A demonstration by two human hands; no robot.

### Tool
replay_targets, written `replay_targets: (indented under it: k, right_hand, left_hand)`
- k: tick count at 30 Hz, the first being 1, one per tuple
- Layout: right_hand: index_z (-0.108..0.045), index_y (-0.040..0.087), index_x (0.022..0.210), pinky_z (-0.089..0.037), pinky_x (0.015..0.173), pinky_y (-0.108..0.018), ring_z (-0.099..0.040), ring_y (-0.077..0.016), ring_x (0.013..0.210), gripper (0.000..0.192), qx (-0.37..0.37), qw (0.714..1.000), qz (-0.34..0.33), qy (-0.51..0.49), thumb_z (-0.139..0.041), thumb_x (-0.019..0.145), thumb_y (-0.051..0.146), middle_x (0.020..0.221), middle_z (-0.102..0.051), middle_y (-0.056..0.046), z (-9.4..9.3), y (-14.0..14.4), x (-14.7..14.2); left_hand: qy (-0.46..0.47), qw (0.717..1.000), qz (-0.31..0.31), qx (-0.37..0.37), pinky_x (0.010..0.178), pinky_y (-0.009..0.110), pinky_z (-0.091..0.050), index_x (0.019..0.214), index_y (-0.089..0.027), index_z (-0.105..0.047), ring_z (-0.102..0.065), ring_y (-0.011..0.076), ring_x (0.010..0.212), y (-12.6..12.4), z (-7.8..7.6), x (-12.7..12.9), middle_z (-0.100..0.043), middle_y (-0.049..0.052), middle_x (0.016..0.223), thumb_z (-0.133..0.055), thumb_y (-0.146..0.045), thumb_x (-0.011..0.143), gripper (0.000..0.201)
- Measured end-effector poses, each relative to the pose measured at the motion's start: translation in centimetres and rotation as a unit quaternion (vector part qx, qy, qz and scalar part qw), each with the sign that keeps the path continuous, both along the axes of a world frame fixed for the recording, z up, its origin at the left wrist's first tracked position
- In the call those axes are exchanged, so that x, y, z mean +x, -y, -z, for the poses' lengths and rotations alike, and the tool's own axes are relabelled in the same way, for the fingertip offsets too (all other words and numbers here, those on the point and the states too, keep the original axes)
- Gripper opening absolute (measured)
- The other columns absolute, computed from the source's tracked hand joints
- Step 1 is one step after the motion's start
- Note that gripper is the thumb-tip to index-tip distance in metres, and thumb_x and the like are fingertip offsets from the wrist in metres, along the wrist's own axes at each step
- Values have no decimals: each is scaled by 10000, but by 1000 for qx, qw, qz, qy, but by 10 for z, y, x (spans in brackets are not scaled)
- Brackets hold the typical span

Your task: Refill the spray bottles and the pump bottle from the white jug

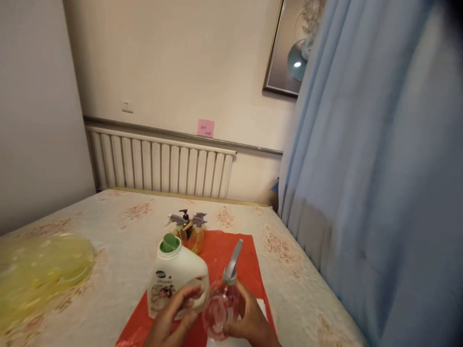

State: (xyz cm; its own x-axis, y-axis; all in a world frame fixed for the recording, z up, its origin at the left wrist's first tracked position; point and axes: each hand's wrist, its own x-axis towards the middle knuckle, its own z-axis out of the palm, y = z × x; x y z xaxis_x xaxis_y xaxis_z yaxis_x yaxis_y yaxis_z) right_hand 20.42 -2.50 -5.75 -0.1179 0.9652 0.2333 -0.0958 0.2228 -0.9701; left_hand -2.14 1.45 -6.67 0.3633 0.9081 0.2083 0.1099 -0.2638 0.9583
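My right hand [249, 318] is wrapped round the right side of a clear pinkish spray bottle [219, 308] with a grey trigger head [233, 260]. To its left, my left hand [175, 315] has its fingers curved and apart, with nothing visible between them. Those fingers are in front of a white detergent jug [177, 267], near its handle; whether they touch it I cannot tell. Inside the jug's neck a green spout [170, 243] shows, with no cap on it. The jug stands upright on a red sheet [249, 255].
Behind the jug stand several spray and pump bottles [197, 236]. White paper [261, 306] lies partly under my right hand. A yellow translucent item [47, 270] rests at left on the floral cloth [126, 231]. A blue curtain [347, 168] hangs at right; a radiator [162, 164] is behind.
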Motion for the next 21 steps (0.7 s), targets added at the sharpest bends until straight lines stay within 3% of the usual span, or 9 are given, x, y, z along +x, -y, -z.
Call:
replay_targets:
  k: [4, 8, 11, 15, 18, 21]
  right_hand:
    - [-531, 220, 1339, -465, 993, -444, -578, -349, 1198, 902, -31, 998, -47, 20, -893, 513, 209, 1286, -632, -104, -5, 33, -23]
    - [-527, 232, 1352, -487, 960, -442, -566, -371, 1199, 1015, -98, 992, 3, 85, -916, 416, 184, 1319, -606, -106, 2, 50, -30]
    - [-557, 207, 1314, -498, 939, -411, -611, -342, 1134, 941, -86, 993, -26, 80, -893, 437, 164, 1250, -648, -87, -2, 52, -33]
    - [-578, 195, 1276, -509, 909, -365, -653, -290, 1052, 826, -33, 995, -76, 49, -856, 499, 152, 1171, -690, -48, -10, 49, -34]
    - [-578, 196, 1272, -520, 882, -355, -657, -289, 1040, 856, -36, 996, -63, 46, -878, 472, 148, 1169, -691, -44, -8, 47, -34]
    - [-594, 203, 1252, -524, 873, -349, -657, -283, 1029, 824, -33, 997, -54, 38, -860, 478, 113, 1138, -696, -30, -4, 47, -33]
  left_hand:
    - [66, 990, 115, -49, 1110, 420, -377, 1293, -324, -576, -485, 288, 1319, 21, -47, 14, -604, 32, 1381, -661, -477, 824, 501]
    - [112, 962, 212, -131, 968, 358, -476, 1142, -278, -672, -643, 232, 1048, 37, -69, 16, -723, 26, 1109, -654, -401, 860, 309]
    - [160, 953, 205, -152, 826, 299, -505, 970, -227, -697, -655, 195, 881, 39, -66, 19, -722, 3, 903, -731, -360, 798, 221]
    - [215, 959, 133, -132, 713, 236, -483, 835, -198, -672, -621, 159, 766, 38, -48, 32, -683, -36, 764, -838, -247, 644, 258]
    - [217, 966, 73, -122, 726, 245, -491, 879, -208, -677, -628, 174, 786, 40, -41, 37, -699, -33, 785, -828, -206, 624, 296]
    - [197, 967, 97, -127, 862, 304, -501, 1013, -231, -678, -644, 214, 934, 40, -42, 31, -733, 8, 957, -768, -291, 725, 308]
